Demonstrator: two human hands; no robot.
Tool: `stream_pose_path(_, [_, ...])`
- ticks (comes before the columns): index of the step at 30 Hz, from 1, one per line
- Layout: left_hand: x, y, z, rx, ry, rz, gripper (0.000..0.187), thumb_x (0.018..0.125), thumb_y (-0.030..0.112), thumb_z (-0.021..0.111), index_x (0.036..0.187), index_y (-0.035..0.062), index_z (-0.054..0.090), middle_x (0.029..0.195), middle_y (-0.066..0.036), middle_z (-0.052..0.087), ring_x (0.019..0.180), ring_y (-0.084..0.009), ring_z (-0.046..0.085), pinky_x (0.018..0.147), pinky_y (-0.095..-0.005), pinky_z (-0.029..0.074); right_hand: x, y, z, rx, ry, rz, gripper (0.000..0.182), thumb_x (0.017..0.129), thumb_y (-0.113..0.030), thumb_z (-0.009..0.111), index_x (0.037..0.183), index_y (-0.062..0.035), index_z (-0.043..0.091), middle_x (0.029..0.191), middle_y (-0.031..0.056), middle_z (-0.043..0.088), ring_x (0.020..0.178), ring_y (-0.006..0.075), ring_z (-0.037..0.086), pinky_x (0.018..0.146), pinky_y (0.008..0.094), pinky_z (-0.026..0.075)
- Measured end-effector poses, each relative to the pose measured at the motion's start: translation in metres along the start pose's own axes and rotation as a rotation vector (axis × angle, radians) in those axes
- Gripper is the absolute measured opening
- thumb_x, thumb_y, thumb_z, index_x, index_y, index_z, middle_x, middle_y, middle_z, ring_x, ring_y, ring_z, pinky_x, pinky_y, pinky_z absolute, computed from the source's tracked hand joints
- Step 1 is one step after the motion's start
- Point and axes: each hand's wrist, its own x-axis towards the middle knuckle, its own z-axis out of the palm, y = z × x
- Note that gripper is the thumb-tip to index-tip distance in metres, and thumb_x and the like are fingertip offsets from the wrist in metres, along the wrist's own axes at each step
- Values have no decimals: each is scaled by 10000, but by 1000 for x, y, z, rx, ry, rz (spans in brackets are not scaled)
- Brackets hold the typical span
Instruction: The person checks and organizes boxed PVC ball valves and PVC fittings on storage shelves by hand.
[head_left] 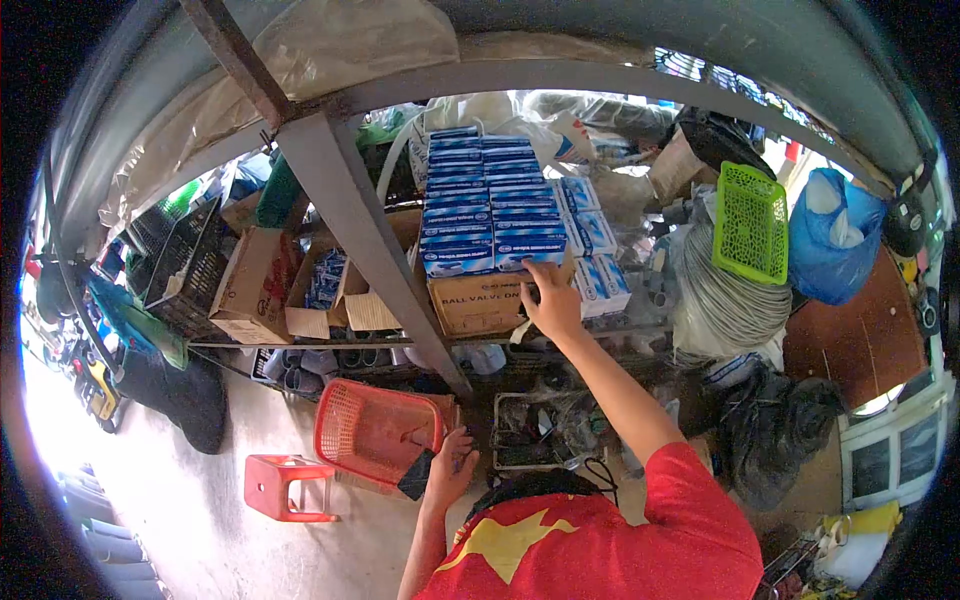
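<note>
My right hand (552,306) reaches to the front of the stacked blue-and-white boxes (530,244), its index fingertip at the lower edge of the front box and the fingers apart. The stack rises in two columns on a brown carton (475,302) with "BALL VALVE" printed on it. Lower down, my left hand (453,466) is curled close to the right end of a red plastic basket (335,420). A flat black piece (416,476) shows beside the left wrist. What the left fingers hold, if anything, I cannot tell.
More blue-and-white boxes (592,232) stand right of the stack. A slanted metal post (365,235) crosses left of the carton. Open cartons (257,287) line the shelf. A green basket (752,224) and a hose coil (725,300) are at right; a red stool (285,488) stands on the floor.
</note>
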Motion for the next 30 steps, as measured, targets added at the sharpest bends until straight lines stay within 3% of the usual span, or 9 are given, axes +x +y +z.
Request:
stream_pose_path(9, [-2,-4,-10,39,-16,-26,489,897,144,623,1335,46,429,1160,-184,634,1028,-282,641,832,-364,512,-13,-2,11,-112,53,-54,601,882,-247,615,1438,-176,401,1243,142,517,525,197,577,438,313,504])
stream_pose_path(12, [0,9,-13,98,-4,-37,482,895,141,623,1327,37,434,1158,-183,634,1043,-284,637,843,-367,511,-11,-1,7,-90,-63,-10,676,909,-269,592,1503,-236,270,1319,176,477,435,174,500,373,289,415])
stream_pose_path(15, [4,5,-10,77,-14,-19,488,896,139,623,1330,29,428,1158,-185,633,1054,-286,633,857,-371,511,-7,-6,-1,-138,-126,11,673,918,-284,577,1508,-236,258,1343,177,459,435,180,505,375,294,417])
stream_pose_path(18, [6,0,-7,68,-24,-8,502,897,140,622,1339,22,415,1162,-190,629,1060,-287,630,867,-371,509,-2,-15,-16,-159,-185,21,614,884,-254,615,1443,-155,380,1235,139,494,531,196,570,447,307,499])
stream_pose_path(21, [6,5,-5,62,-39,-20,511,902,144,619,1348,17,403,1167,-193,626,1056,-285,631,872,-366,505,-2,-11,-7,-163,-159,3,623,886,-265,615,1447,-146,371,1240,153,481,526,209,567,468,334,505])
stream_pose_path(24, [6,6,-4,59,-47,-15,515,905,148,616,1353,17,399,1166,-192,627,1050,-283,632,874,-364,502,-1,-10,-1,-210,-163,4,692,893,-307,605,1496,-204,280,1273,139,447,585,204,566,398,309,452])
stream_pose_path(27, [5,6,-4,85,-65,-36,517,906,152,616,1354,15,398,1156,-190,632,1045,-283,633,875,-365,501,4,-13,-4,-174,-242,72,704,882,-295,619,1493,-195,283,1260,141,447,574,217,558,406,310,457])
stream_pose_path(30, [5,2,-3,73,-63,-45,520,906,159,616,1353,9,398,1140,-190,638,1039,-286,634,873,-364,501,4,-7,10,-174,-57,-19,714,873,-286,630,1490,-179,286,1223,142,449,621,219,561,418,314,465])
